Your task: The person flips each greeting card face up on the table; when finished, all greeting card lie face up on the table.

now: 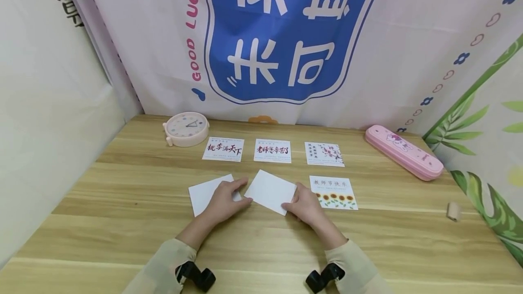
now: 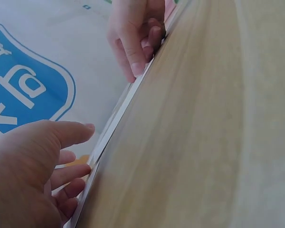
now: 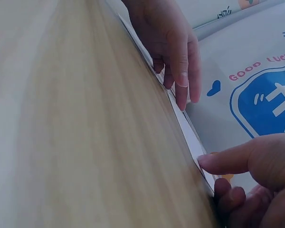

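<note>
A blank white card (image 1: 271, 191) lies turned at an angle in the middle of the wooden table. My right hand (image 1: 307, 204) pinches its right edge, with the thumb on top and the curled fingers at the edge in the right wrist view. My left hand (image 1: 224, 199) rests over a second blank white card (image 1: 203, 194) and partly hides it. Its thumb and fingers are spread apart, with the thumb tip beside the left corner of the middle card. Just right of my right hand lies a sunflower card (image 1: 336, 193), printed side up.
Behind the hands lie two cards with red lettering, a left one (image 1: 223, 149) and a middle one (image 1: 272, 151), and a blossom card (image 1: 324, 154). A pink clock (image 1: 186, 129) stands back left. A pink pencil case (image 1: 403, 152) and a small beige object (image 1: 453, 211) lie right.
</note>
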`<state>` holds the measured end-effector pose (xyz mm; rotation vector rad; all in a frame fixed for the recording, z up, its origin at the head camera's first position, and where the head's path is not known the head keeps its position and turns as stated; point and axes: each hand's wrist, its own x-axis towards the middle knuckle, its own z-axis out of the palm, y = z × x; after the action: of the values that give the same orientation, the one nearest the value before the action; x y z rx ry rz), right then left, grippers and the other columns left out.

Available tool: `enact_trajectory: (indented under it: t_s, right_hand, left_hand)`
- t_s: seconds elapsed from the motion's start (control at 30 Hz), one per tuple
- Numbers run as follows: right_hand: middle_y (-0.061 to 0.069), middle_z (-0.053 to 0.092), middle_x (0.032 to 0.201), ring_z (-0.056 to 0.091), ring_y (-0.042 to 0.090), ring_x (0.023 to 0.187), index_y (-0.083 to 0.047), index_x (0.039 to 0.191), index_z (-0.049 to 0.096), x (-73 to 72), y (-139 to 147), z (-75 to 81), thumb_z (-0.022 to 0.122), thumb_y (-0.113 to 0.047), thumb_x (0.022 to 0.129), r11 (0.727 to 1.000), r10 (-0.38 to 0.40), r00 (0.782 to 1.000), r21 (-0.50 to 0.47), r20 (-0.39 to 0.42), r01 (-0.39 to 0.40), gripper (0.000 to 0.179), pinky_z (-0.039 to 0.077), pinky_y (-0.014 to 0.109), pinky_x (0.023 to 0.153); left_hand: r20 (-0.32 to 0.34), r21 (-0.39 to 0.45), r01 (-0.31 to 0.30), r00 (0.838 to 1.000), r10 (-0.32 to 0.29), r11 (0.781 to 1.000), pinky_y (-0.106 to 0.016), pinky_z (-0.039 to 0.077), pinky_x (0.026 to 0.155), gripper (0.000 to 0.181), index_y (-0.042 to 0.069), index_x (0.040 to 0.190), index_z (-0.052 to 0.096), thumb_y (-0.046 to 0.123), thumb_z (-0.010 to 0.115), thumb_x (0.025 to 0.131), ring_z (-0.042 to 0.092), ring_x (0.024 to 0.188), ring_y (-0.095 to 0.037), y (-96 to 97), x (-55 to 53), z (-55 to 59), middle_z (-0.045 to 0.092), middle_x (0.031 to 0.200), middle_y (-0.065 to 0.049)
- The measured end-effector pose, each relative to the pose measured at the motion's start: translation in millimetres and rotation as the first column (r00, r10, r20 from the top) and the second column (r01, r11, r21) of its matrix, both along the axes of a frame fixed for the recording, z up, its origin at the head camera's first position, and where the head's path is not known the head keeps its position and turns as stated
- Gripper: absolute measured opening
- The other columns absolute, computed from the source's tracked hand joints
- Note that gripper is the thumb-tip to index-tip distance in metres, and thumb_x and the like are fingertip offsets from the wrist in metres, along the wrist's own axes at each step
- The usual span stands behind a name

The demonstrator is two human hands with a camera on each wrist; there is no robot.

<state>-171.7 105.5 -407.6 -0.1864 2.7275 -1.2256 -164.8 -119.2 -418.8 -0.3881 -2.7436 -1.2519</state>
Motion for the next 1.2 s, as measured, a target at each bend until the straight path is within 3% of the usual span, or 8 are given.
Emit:
enact_trajectory:
  t_s: [0.17, 0.4, 0.53, 0.73, 1.0, 1.2]
  right_hand:
    - [0.003, 0.047, 0.053, 0.042, 0.013, 0.045, 0.018, 0.124, 0.027, -0.7, -0.7, 2.1, 0.071, -0.017, 0.068, 0.995, 0.012, 1.000, 0.098, -0.021, -0.010, 0.079, 0.040, 0.027, 0.054]
    - [0.002, 0.047, 0.053, 0.041, 0.012, 0.045, 0.016, 0.125, 0.028, 0.0, 1.0, 1.4, 0.071, -0.020, 0.069, 0.992, 0.029, 0.999, 0.123, -0.023, -0.026, 0.079, 0.038, 0.026, 0.051]
    - [0.002, 0.047, 0.054, 0.040, 0.012, 0.044, 0.012, 0.126, 0.031, 0.8, 1.4, 1.3, 0.071, -0.020, 0.069, 0.994, 0.030, 0.999, 0.101, -0.014, -0.028, 0.077, 0.036, 0.026, 0.044]
    - [0.002, 0.048, 0.055, 0.042, 0.012, 0.043, 0.010, 0.127, 0.031, 0.1, 1.7, 1.8, 0.071, -0.019, 0.069, 0.993, 0.047, 0.999, 0.105, -0.010, -0.046, 0.076, 0.037, 0.026, 0.044]
    - [0.002, 0.048, 0.054, 0.041, 0.011, 0.040, 0.009, 0.128, 0.029, -1.3, 3.8, 1.6, 0.070, -0.018, 0.070, 0.994, 0.063, 0.998, 0.092, 0.007, -0.064, 0.077, 0.036, 0.026, 0.041]
    - [0.002, 0.048, 0.053, 0.039, 0.011, 0.036, 0.006, 0.126, 0.035, -1.3, 5.7, -1.0, 0.070, -0.014, 0.070, 0.999, 0.046, 0.999, 0.020, -0.004, -0.046, 0.069, 0.033, 0.025, 0.037]
  left_hand:
    - [-0.002, 0.020, 0.000, 1.000, 0.000, 1.000, -0.039, 0.036, 0.083, 0.048, 0.003, 0.116, 0.054, 0.019, 0.067, 0.073, 0.047, 0.095, -0.026, 1.6, 0.2, 1.3, 0.056, 0.108, -0.011]
    - [0.011, 0.104, 0.036, 0.999, -0.038, 0.994, -0.036, 0.039, 0.080, 0.041, 0.000, 0.111, 0.056, 0.014, 0.066, 0.074, 0.051, 0.089, -0.021, 6.7, 2.1, -0.1, 0.059, 0.095, -0.010]
    - [0.050, 0.192, -0.036, 0.998, 0.026, 0.981, -0.033, 0.041, 0.071, 0.037, -0.001, 0.108, 0.056, 0.008, 0.067, 0.073, 0.050, 0.077, -0.019, 9.5, 2.6, -0.8, 0.059, 0.087, -0.007]
    - [0.140, 0.293, -0.132, 0.986, 0.094, 0.947, -0.029, 0.043, 0.070, 0.038, -0.006, 0.108, 0.053, -0.001, 0.064, 0.071, 0.052, 0.077, -0.018, 11.1, 0.1, 1.0, 0.059, 0.090, -0.009]
    - [0.154, 0.281, -0.109, 0.986, 0.067, 0.954, -0.027, 0.043, 0.067, 0.036, -0.007, 0.106, 0.055, -0.007, 0.061, 0.070, 0.051, 0.072, -0.016, 11.3, -2.2, 1.8, 0.054, 0.079, -0.006]
    - [0.159, 0.257, -0.079, 0.987, 0.038, 0.963, -0.025, 0.042, 0.064, 0.038, -0.008, 0.106, 0.055, -0.007, 0.061, 0.068, 0.047, 0.070, -0.015, 10.9, -2.3, 1.2, 0.051, 0.075, -0.004]
